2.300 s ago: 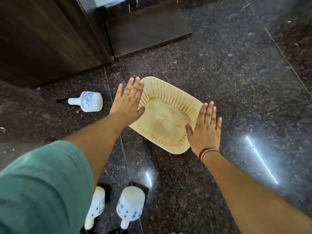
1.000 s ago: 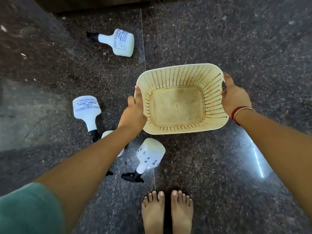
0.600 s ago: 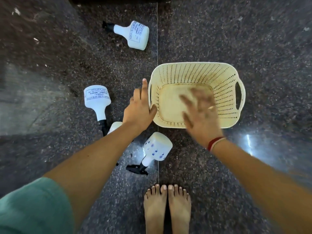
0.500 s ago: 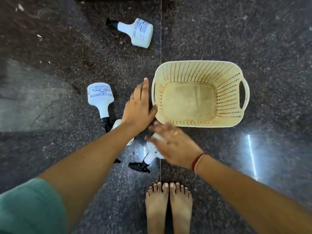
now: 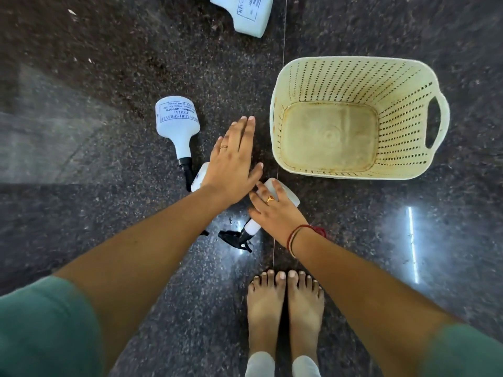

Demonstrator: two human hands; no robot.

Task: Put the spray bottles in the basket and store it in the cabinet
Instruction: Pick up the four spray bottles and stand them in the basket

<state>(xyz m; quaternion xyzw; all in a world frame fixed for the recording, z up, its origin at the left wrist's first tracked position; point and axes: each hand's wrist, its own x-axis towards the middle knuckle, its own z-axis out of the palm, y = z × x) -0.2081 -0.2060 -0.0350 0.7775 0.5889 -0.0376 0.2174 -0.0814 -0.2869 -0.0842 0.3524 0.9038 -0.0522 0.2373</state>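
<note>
An empty cream perforated basket [image 5: 402,104] stands on the dark floor at the right. Several white spray bottles lie on their sides. My right hand [image 5: 275,213] is wrapped over the body of one bottle [image 5: 290,196] just below the basket; its black trigger points toward me. My left hand [image 5: 234,164] hovers flat and open left of the basket and covers most of a second bottle [image 5: 199,177]. A labelled bottle [image 5: 177,123] lies further left. Another bottle [image 5: 250,14] lies at the top edge, partly cut off.
The floor is polished dark granite with bright light reflections at the right. My bare feet [image 5: 283,303] stand close below the bottle in my right hand. No cabinet is in view.
Both hands let go of the basket, which now rests on the floor. My right hand swept down from the basket onto the nearest bottle. The view has tilted further down.
</note>
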